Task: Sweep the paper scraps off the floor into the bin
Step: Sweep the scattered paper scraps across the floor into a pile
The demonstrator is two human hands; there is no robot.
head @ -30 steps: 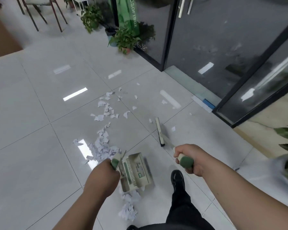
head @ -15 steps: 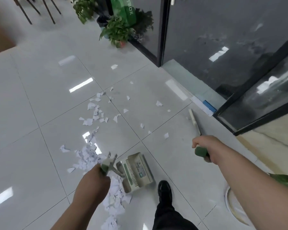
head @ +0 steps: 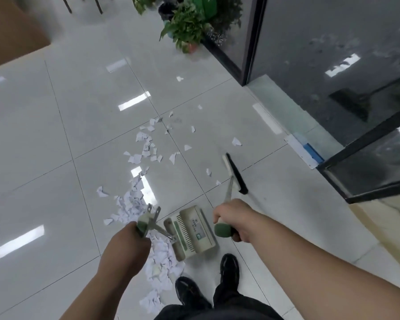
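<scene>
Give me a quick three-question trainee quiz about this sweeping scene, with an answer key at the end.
1. True or false: the right hand grips the broom handle.
2. Which item does the left hand hold? A) potted plant B) dustpan handle C) a shoe
3. Fill in: most paper scraps lie to the ____ of the dustpan, seen from the camera.

Key: 1 true; 2 B; 3 left.
</scene>
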